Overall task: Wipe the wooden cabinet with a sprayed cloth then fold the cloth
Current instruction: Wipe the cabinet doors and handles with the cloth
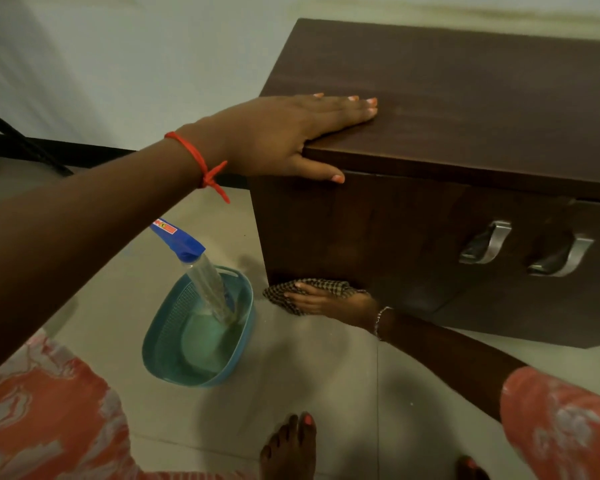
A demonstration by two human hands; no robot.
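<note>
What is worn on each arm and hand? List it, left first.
Left hand: coral-painted nails, a knotted red thread at the wrist, forearm bare. Right hand: a thin silvery bracelet at the wrist, and a coral sleeve with pale floral print higher up.

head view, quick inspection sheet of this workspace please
surface: wooden cabinet, two metal handles on its front
job's things: checked cloth against the cabinet's lower front corner; spray bottle standing in teal basket on the floor
clutter: nothing seen
grippers: left hand flat on the cabinet top; right hand presses the cloth
cables: nothing seen
surroundings: tiled floor, pale wall, dark frame at left
</note>
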